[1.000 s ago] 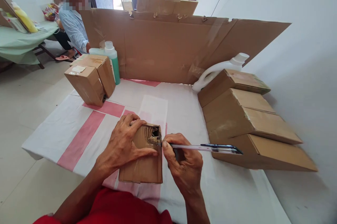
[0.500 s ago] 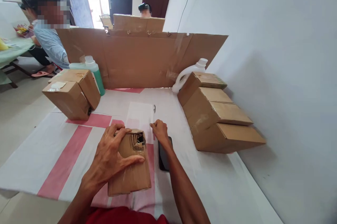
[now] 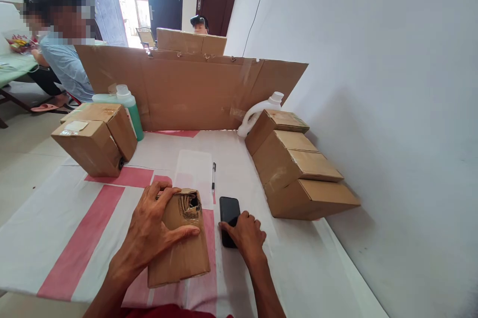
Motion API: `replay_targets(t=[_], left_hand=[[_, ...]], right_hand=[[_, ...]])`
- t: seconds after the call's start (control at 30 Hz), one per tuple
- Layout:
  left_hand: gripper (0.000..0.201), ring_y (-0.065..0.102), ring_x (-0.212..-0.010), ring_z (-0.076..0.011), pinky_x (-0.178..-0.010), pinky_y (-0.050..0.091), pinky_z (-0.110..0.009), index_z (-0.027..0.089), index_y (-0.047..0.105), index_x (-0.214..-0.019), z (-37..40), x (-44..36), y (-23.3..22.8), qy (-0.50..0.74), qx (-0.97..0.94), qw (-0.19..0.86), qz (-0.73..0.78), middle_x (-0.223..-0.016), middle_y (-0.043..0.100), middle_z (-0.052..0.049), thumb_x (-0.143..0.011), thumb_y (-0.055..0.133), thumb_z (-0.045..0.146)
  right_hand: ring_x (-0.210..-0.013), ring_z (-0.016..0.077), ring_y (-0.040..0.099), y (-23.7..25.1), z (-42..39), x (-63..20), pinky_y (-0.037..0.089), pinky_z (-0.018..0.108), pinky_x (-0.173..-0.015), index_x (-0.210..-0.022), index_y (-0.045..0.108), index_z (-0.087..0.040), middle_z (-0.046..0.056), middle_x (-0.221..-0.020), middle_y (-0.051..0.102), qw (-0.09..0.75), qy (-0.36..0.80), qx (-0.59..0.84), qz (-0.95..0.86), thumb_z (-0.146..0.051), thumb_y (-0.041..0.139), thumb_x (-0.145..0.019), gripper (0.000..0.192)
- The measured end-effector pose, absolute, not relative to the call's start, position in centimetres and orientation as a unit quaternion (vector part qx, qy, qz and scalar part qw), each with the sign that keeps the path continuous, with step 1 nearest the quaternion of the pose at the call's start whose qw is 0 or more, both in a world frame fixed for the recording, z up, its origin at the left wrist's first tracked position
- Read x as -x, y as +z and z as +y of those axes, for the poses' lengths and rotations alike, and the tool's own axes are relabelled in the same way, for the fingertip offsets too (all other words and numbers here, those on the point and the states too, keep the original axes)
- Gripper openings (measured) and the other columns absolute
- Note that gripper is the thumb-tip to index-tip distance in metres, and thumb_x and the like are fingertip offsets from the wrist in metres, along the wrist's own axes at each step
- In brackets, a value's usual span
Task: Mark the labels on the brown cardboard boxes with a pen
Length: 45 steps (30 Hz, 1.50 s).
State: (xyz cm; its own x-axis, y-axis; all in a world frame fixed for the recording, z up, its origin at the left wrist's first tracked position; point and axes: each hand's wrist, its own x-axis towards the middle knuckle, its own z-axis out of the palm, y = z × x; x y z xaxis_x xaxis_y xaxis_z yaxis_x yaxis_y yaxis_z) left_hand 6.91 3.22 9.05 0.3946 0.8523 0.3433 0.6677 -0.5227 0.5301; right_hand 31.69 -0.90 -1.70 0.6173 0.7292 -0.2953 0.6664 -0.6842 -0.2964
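Observation:
A small cardboard box point(image 3: 186, 253) with a torn hole at its far right corner lies before me on the table. My left hand point(image 3: 153, 223) grips it, fingers over the far left edge and thumb across the top. To its right is a black phone point(image 3: 229, 208), lying flat. My right hand point(image 3: 246, 233) is closed over the phone's near part, the thumb at its left edge and the curled fingers towards the right side. A pen point(image 3: 214, 177) lies beyond the phone, beside a translucent flat sheet or case point(image 3: 192, 166).
Stacked cardboard boxes point(image 3: 284, 173) stand at right near the wall, with a white jug point(image 3: 257, 114) behind. More boxes point(image 3: 89, 144) and a green bottle point(image 3: 133, 114) stand at left. A cardboard panel point(image 3: 186, 91) spans the back. A person in blue point(image 3: 67, 64) sits beyond.
My right hand has moved back from beside the pen to the phone, and the pen now lies in plain view. My left hand stays on the box. The view has shifted slightly.

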Motion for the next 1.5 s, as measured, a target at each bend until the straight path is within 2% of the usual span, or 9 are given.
replay_targets(t=[0.2, 0.37, 0.5, 0.63, 0.73, 0.83, 0.93, 1.07, 1.5], left_hand=[[0.066, 0.059, -0.113, -0.0328, -0.095, 0.055, -0.052, 0.023, 0.061, -0.119, 3.0, -6.9, 9.0, 0.293, -0.830, 0.147, 0.450, -0.122, 0.058, -0.010, -0.069, 0.087, 0.056], [0.069, 0.059, -0.112, -0.0316, -0.094, 0.055, -0.051, 0.024, 0.059, -0.121, 2.4, -6.8, 8.9, 0.299, -0.825, 0.150, 0.455, -0.123, 0.056, -0.009, -0.069, 0.087, 0.058], [0.070, 0.058, -0.113, -0.0315, -0.096, 0.054, -0.051, 0.025, 0.058, -0.123, 2.0, -6.8, 8.9, 0.299, -0.826, 0.156, 0.451, -0.124, 0.055, -0.009, -0.068, 0.088, 0.055], [0.072, 0.058, -0.114, -0.0312, -0.097, 0.053, -0.050, 0.027, 0.057, -0.126, 2.0, -6.9, 9.0, 0.292, -0.832, 0.166, 0.442, -0.124, 0.055, -0.009, -0.068, 0.088, 0.057], [0.070, 0.058, -0.114, -0.0309, -0.097, 0.053, -0.050, 0.026, 0.058, -0.125, 2.2, -7.1, 9.2, 0.287, -0.834, 0.174, 0.437, -0.125, 0.055, -0.008, -0.068, 0.089, 0.053], [0.067, 0.057, -0.115, -0.0310, -0.098, 0.053, -0.050, 0.026, 0.058, -0.126, 2.2, -7.1, 9.1, 0.283, -0.834, 0.182, 0.438, -0.126, 0.054, -0.009, -0.070, 0.089, 0.044], [0.055, 0.057, -0.115, -0.0304, -0.097, 0.054, -0.049, 0.026, 0.060, -0.125, 2.1, -7.1, 9.1, 0.285, -0.830, 0.196, 0.437, -0.126, 0.055, -0.009, -0.075, 0.082, 0.031], [0.032, 0.060, -0.113, -0.0279, -0.095, 0.056, -0.044, 0.026, 0.066, -0.112, 2.0, -7.3, 9.7, 0.295, -0.836, 0.191, 0.422, -0.118, 0.061, -0.008, -0.083, 0.062, 0.013], [0.040, 0.061, -0.115, -0.0263, -0.094, 0.057, -0.042, 0.025, 0.066, -0.114, 2.3, -7.4, 9.4, 0.290, -0.834, 0.192, 0.428, -0.122, 0.060, -0.008, -0.082, 0.054, 0.005]], right_hand=[[-0.119, 0.0469, 0.060, -4.7, -2.5, -32.0, 0.050, 0.050, -0.088, -0.115, 0.059, -0.007, 0.031, -0.122, 0.065, 0.182, 0.265, 0.886, -0.333, -0.045, 0.080, -0.067, 0.065], [-0.094, 0.0343, 0.071, -5.5, -2.7, -32.1, 0.054, 0.041, -0.080, -0.098, 0.067, -0.017, 0.012, -0.093, 0.077, 0.361, 0.382, 0.792, -0.311, -0.049, 0.070, -0.069, 0.043], [-0.090, 0.0298, 0.075, -2.7, -4.9, -31.4, 0.059, 0.040, -0.079, -0.108, 0.068, -0.015, 0.011, -0.097, 0.078, 0.497, 0.503, 0.665, -0.239, -0.058, 0.077, -0.067, 0.060], [-0.085, 0.0251, 0.076, 3.8, -7.3, -30.3, 0.061, 0.036, -0.076, -0.107, 0.073, -0.016, 0.011, -0.105, 0.078, 0.623, 0.599, 0.489, -0.118, -0.038, 0.091, -0.068, 0.049], [-0.080, 0.0235, 0.075, 8.5, -8.3, -28.8, 0.060, 0.034, -0.072, -0.105, 0.076, -0.014, 0.013, -0.101, 0.079, 0.616, 0.677, 0.380, -0.133, -0.047, 0.085, -0.077, 0.044], [-0.084, 0.0252, 0.074, 11.0, -8.3, -26.5, 0.059, 0.036, -0.077, -0.110, 0.076, -0.010, 0.017, -0.103, 0.077, 0.568, 0.772, 0.257, -0.122, -0.073, 0.061, -0.086, 0.069], [-0.083, 0.0257, 0.073, 11.2, -8.0, -24.3, 0.058, 0.038, -0.076, -0.107, 0.076, -0.011, 0.016, -0.098, 0.076, 0.503, 0.838, 0.182, -0.107, -0.079, 0.041, -0.092, 0.078], [-0.082, 0.0291, 0.072, 10.2, -7.8, -22.9, 0.056, 0.042, -0.077, -0.105, 0.075, -0.015, 0.011, -0.083, 0.075, 0.445, 0.875, 0.150, -0.117, -0.075, 0.048, -0.090, 0.067], [-0.079, 0.0300, 0.071, 10.2, -7.4, -22.3, 0.056, 0.044, -0.076, -0.108, 0.076, -0.013, 0.013, -0.085, 0.074, 0.481, 0.856, 0.144, -0.123, -0.074, 0.051, -0.087, 0.069]])
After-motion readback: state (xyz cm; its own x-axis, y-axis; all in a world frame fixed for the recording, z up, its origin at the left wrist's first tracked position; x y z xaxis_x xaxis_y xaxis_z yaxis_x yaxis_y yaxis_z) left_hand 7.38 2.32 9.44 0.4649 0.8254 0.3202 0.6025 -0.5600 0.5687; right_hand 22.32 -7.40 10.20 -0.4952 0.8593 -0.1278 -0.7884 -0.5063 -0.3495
